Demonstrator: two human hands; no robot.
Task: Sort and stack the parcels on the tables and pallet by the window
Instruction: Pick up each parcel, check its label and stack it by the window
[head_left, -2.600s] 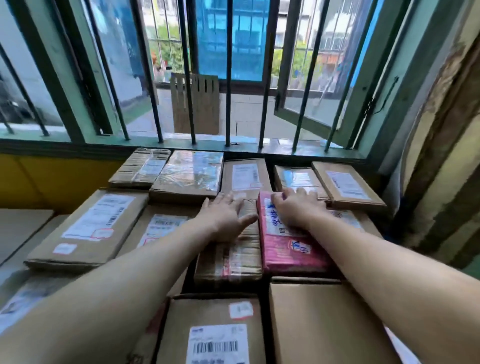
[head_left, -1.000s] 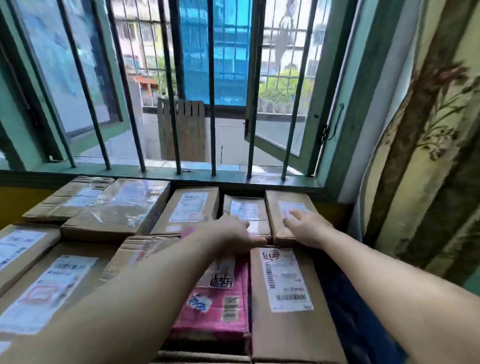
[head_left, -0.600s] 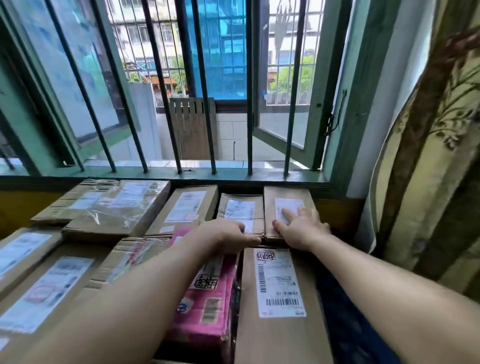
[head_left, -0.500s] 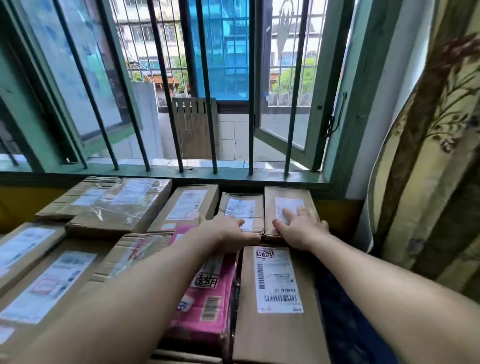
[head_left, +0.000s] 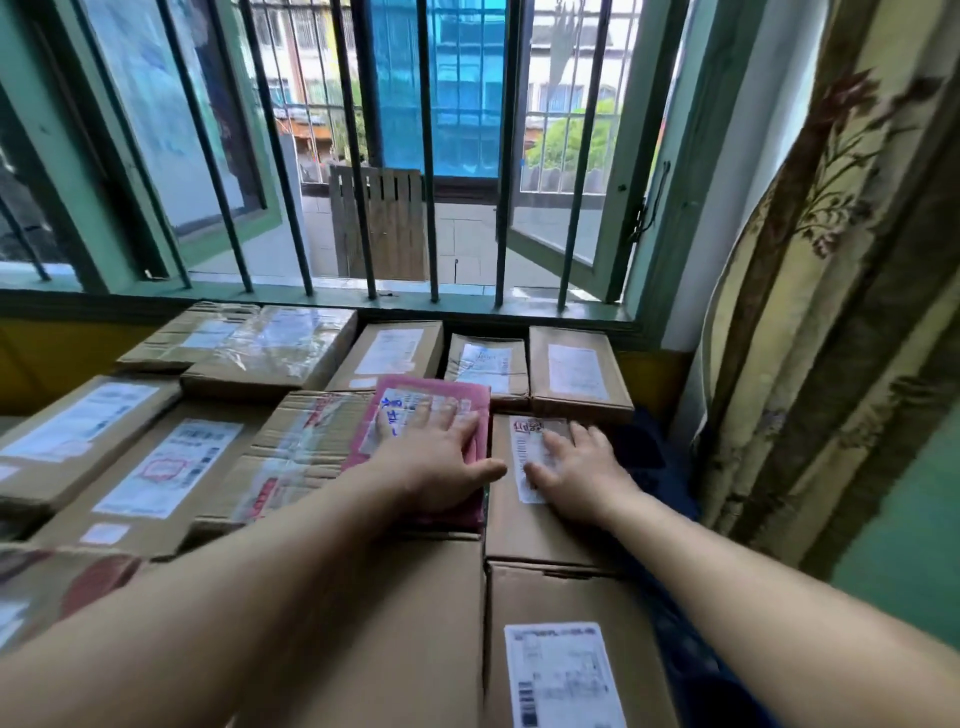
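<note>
Head view. The surface is almost wholly covered by cardboard parcels laid flat; only a dark blue patch (head_left: 644, 452) shows at the far right edge, and what it is cannot be told. Behind the parcels runs a green window sill (head_left: 311, 304) under a barred window (head_left: 423, 150) with its right casement (head_left: 558, 171) swung outward; a wooden slatted panel (head_left: 379, 223) stands outside. A yellow wall (head_left: 57, 353) lies below the sill at left, and a patterned curtain (head_left: 831, 291) hangs at right.

Far row, left to right: a taped parcel (head_left: 192, 335), a plastic-wrapped parcel (head_left: 280, 353), a labelled box (head_left: 389, 356), a small taped box (head_left: 485, 366) and a brown box (head_left: 576, 371), the last two touching side by side. At left lie a flat labelled parcel (head_left: 78, 426), a large box with a red-stamped label (head_left: 166, 467) and a crumpled taped box (head_left: 296, 452). Nearest are a plain box (head_left: 405, 623) and a box with a barcode label (head_left: 566, 670).

The left hand (head_left: 436, 467) rests flat on the pink parcel (head_left: 431, 400), fingers straight and slightly spread, thumb pointing right. The right hand (head_left: 582, 467) lies flat on the long brown parcel (head_left: 524, 519), fingers spread over its white label (head_left: 524, 441). These two parcels lie side by side, touching, in the middle row. Both forearms cross the near boxes and hide parts of them.
</note>
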